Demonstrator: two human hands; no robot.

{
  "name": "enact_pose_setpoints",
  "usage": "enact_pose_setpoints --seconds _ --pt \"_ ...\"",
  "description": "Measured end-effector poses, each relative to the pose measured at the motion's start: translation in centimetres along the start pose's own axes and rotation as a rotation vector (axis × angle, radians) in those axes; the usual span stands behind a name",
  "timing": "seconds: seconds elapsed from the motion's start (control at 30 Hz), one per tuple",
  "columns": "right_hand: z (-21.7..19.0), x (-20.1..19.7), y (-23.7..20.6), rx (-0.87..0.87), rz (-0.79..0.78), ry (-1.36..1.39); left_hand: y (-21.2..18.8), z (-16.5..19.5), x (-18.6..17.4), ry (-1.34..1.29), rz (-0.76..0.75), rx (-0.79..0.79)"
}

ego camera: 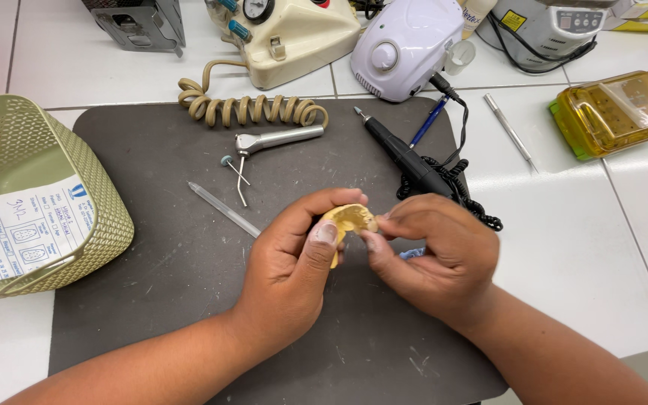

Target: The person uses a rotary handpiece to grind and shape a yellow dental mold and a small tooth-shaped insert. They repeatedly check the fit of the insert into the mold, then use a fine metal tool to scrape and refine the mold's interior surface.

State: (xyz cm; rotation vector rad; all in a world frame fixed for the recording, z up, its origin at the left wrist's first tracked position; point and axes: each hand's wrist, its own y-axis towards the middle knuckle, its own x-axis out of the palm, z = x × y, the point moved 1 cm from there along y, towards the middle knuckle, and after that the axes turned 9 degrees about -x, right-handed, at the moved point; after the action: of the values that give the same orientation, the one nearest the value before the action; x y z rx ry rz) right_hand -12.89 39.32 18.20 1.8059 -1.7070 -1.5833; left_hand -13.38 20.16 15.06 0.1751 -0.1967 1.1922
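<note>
The left hand (290, 262) grips a yellow dental cast (348, 220) between thumb and fingers, above the centre of the dark grey mat (159, 247). The right hand (436, 251) meets it at 3 o'clock, fingertips pinched against the cast's edge; a small blue item (412, 253) shows beneath this hand. A black rotary handpiece (403, 157) lies at 1 o'clock of the cast. A clear thin tube (223, 210) lies at 9 o'clock. A green perforated basket (31, 195) sits farther out at 9 o'clock.
</note>
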Motion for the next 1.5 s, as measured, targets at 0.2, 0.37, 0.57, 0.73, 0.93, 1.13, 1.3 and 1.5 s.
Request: enact_pose_setpoints --seconds 0.2,0.37,0.57,0.73,0.93,1.13,1.3,1.5 --pt "-0.6 0.9 -0.9 0.064 0.067 0.099 0.0 1.4 0.3 0.443 0.215 0.252" --pt "-0.5 0.4 -1.4 -0.004 0.103 0.175 2.0 1.4 -0.3 0.701 0.194 0.139" --pt "-0.2 0.3 -1.7 -0.021 0.116 0.213 2.7 1.8 -1.2 1.093 0.191 0.339" --pt "-0.5 -0.1 -1.4 -0.056 0.115 0.183 1.6 2.9 -1.2 0.684 0.140 0.346" --pt "-0.5 -0.2 -0.8 -0.150 0.105 0.104 0.6 1.6 -0.3 0.124 -0.126 -0.125" --pt "-0.6 -0.2 -0.8 -0.151 0.055 0.098 0.7 1.2 -0.4 0.007 -0.160 -0.169" --pt "-0.6 -0.1 -0.7 -0.140 0.029 0.103 0.9 1.1 -0.4 0.014 -0.133 -0.235" --pt "-0.7 -0.1 -0.7 -0.085 0.020 0.169 0.9 1.2 -0.4 -0.042 -0.153 -0.254"
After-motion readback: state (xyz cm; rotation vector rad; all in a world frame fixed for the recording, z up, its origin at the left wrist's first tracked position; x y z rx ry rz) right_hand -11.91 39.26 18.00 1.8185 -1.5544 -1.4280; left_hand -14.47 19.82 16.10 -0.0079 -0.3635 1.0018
